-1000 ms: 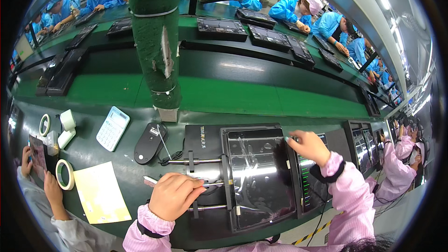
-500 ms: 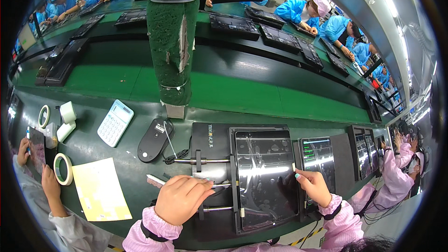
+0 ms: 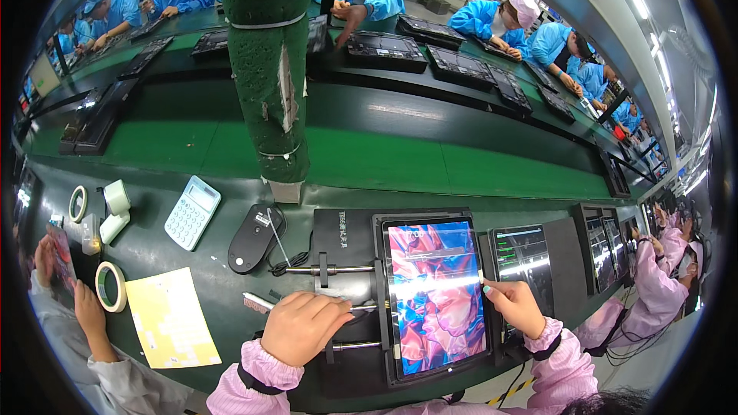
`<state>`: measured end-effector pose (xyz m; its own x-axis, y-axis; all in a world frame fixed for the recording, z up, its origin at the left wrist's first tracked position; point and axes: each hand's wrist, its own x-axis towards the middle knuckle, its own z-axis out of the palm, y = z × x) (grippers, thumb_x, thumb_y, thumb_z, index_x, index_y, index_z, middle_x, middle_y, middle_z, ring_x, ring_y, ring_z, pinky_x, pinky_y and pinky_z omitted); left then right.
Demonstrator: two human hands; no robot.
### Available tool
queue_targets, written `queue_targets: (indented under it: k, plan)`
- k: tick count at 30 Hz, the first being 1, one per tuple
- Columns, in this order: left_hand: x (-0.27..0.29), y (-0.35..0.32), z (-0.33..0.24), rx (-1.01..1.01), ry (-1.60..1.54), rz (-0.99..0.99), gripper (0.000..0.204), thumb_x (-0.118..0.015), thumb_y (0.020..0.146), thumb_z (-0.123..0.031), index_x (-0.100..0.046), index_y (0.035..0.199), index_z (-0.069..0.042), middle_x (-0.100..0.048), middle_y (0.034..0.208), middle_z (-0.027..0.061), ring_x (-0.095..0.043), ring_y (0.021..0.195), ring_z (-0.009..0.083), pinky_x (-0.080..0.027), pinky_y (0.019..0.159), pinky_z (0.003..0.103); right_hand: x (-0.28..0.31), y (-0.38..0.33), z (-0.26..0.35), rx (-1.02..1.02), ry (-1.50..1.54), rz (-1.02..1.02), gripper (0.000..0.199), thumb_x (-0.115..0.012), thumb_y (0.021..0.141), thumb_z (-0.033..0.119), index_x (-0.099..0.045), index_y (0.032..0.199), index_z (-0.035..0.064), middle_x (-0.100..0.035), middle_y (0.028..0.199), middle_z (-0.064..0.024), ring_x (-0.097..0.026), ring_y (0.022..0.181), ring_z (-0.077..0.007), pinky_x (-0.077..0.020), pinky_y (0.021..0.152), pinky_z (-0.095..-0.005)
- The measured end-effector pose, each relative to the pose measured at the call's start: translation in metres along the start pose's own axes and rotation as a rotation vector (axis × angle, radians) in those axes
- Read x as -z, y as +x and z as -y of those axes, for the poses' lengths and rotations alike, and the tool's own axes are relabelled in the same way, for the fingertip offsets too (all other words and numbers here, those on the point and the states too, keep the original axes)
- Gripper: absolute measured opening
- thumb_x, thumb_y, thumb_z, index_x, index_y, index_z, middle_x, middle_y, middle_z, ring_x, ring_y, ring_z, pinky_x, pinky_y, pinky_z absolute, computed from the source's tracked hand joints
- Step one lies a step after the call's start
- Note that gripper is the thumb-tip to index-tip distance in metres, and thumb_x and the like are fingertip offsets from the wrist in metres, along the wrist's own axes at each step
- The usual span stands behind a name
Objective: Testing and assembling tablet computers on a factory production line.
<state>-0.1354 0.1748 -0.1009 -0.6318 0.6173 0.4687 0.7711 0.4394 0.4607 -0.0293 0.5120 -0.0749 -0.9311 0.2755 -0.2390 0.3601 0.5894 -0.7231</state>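
A tablet point(image 3: 440, 303) lies in a black test fixture point(image 3: 350, 234), its lit screen showing a pink and blue wallpaper. My left hand point(image 3: 304, 327) is closed over the fixture's middle metal rod point(image 3: 364, 307), which reaches the tablet's left edge; the curled fingers hide much of it. At the opposite edge, my right hand point(image 3: 516, 307) pinches thumb and finger at the tablet's side, where a small pale piece shows by the fingertips. Two more metal rods, an upper one point(image 3: 346, 268) and a lower one, run parallel on the fixture.
To the right lies another tablet point(image 3: 521, 253) with green text. Leftward are a black mouse point(image 3: 251, 247), a calculator point(image 3: 192, 213), a yellow sheet point(image 3: 173, 319) and a tape roll point(image 3: 111, 287). A co-worker's hand point(image 3: 89, 307) is at far left. A green-wrapped post point(image 3: 269, 69) stands ahead.
The tablet's screen has gone from dark to lit with a wallpaper. Both my hands keep nearly the same places. Across the line, a co-worker's raised device has moved down and left.
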Motion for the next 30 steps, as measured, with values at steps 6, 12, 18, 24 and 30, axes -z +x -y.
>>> queue_targets:
  k: [6, 12, 18, 24, 30]
  plan:
    - [0.0, 0.001, -0.001, 0.015, -0.017, 0.0, 0.015, -0.071, 0.072, -0.015, -0.065, 0.084, -0.007, -0.065, 0.08, 0.0009, -0.062, 0.073, 0.0193, -0.048, 0.067, 0.031, 0.002, -0.001, 0.001, 0.013, -0.073, -0.007, 0.034, -0.057, 0.087, 0.023, -0.06, 0.108, -0.0039, -0.038, 0.049, -0.0016, -0.034, 0.049, -0.0041, -0.0287, 0.043, -0.0259]
    - [0.0, 0.001, -0.001, 0.018, -0.007, 0.008, 0.016, -0.072, 0.072, -0.015, -0.065, 0.084, -0.008, -0.064, 0.079, 0.0007, -0.062, 0.073, 0.0189, -0.048, 0.066, 0.031, 0.001, -0.001, 0.003, -0.003, -0.062, -0.009, 0.035, -0.058, 0.087, 0.023, -0.06, 0.108, -0.0042, -0.038, 0.049, -0.0019, -0.034, 0.049, -0.0041, -0.0284, 0.043, -0.0258]
    - [-0.001, -0.001, -0.002, 0.019, 0.004, 0.0, 0.016, -0.072, 0.072, -0.016, -0.065, 0.083, -0.008, -0.064, 0.079, 0.0004, -0.062, 0.072, 0.019, -0.048, 0.066, 0.031, 0.004, -0.002, 0.012, -0.078, 0.124, 0.035, 0.034, -0.053, 0.089, 0.023, -0.062, 0.105, -0.0063, -0.039, 0.051, 0.0038, -0.033, 0.05, -0.0034, -0.0288, 0.044, -0.0242]
    - [-0.001, 0.001, -0.002, 0.012, -0.006, -0.013, 0.015, -0.072, 0.071, -0.016, -0.065, 0.082, -0.008, -0.064, 0.078, 0.0002, -0.061, 0.071, 0.0192, -0.047, 0.065, 0.031, 0.01, -0.002, -0.017, -0.148, 0.381, 0.074, 0.032, -0.049, 0.09, 0.02, -0.067, 0.096, -0.0063, -0.031, 0.051, 0.0067, -0.024, 0.046, -0.0041, -0.024, 0.044, -0.0232]
    - [-0.001, 0.001, 0.0, 0.03, -0.028, -0.001, 0.013, -0.071, 0.073, -0.017, -0.066, 0.082, -0.009, -0.062, 0.075, 0.0002, -0.059, 0.068, 0.0199, -0.045, 0.062, 0.031, 0.013, -0.026, 0.005, -0.013, 0.569, -0.051, 0.034, -0.049, 0.088, 0.015, -0.056, 0.114, -0.0057, -0.05, 0.087, -0.0032, -0.044, 0.082, -0.0092, -0.0344, 0.087, -0.0235]
